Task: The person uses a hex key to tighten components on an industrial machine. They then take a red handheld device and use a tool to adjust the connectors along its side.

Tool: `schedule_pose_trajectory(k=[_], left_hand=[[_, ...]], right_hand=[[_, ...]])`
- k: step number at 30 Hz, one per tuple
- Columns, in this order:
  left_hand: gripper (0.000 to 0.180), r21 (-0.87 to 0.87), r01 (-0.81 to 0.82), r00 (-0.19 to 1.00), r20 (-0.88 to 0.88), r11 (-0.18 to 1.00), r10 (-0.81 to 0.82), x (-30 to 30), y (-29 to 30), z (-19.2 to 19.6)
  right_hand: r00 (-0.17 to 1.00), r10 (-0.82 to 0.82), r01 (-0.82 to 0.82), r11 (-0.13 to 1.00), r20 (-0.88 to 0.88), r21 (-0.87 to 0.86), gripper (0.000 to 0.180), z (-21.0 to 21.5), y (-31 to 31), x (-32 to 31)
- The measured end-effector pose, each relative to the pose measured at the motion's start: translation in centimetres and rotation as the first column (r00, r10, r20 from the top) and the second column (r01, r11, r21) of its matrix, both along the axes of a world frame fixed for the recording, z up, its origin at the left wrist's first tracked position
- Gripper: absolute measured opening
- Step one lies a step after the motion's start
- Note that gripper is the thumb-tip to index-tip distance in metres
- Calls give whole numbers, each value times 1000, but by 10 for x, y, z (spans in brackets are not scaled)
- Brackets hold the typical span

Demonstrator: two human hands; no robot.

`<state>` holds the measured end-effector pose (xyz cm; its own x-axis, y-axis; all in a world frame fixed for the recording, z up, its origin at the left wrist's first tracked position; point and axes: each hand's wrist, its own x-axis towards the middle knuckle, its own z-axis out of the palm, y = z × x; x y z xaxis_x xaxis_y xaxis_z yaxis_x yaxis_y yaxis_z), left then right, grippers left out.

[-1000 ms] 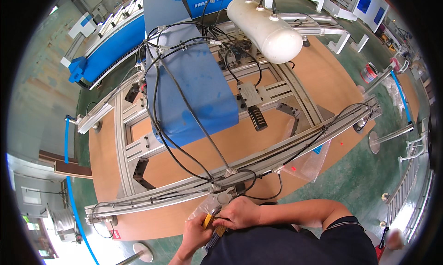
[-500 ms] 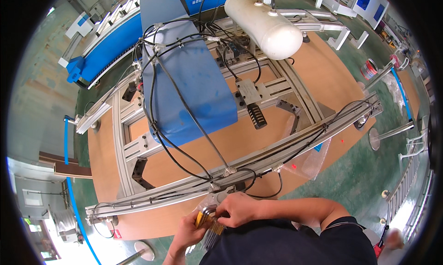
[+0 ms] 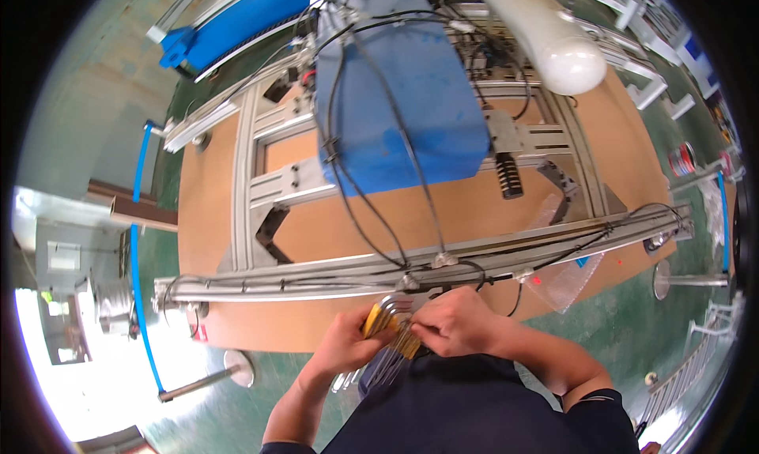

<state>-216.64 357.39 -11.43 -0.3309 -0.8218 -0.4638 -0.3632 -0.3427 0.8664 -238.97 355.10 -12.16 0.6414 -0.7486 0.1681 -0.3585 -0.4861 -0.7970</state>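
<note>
In front of my body, close to the near aluminium rail [image 3: 348,288], I hold a hex key set [image 3: 407,346] with a yellow holder and bent silver keys. My left hand [image 3: 348,341] is closed around one side of the holder, thumb across it. My right hand [image 3: 458,321] pinches at the keys from the other side; its fingertips are partly hidden, and which key they grip cannot be made out. Long key shafts hang below the holder between both hands.
Beyond the rail, a frame carries a blue cover [image 3: 403,106], black hoses and a white cylindrical tank [image 3: 565,55]. The frame stands over a brown board [image 3: 261,327]. Blue barrier tape [image 3: 138,296] on posts runs along the left. A plastic bag [image 3: 565,284] lies at the right.
My view has turned, so the frame sits higher and further right in the picture. Both hands have come up with the hex key set, which is now seen more fully.
</note>
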Motion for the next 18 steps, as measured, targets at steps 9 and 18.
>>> schedule_pose_trajectory(k=[9, 18], left_hand=[[24, 74, -53, 982, -175, 996, 65, 5, 4, 1], [26, 24, -42, 999, 2, 999, 42, 2, 5, 4]], right_hand=[[987, -41, -90, 661, 156, 745, 17, 16, -12, -7], [994, -99, 109, 898, -46, 426, 14, 21, -4, 4]])
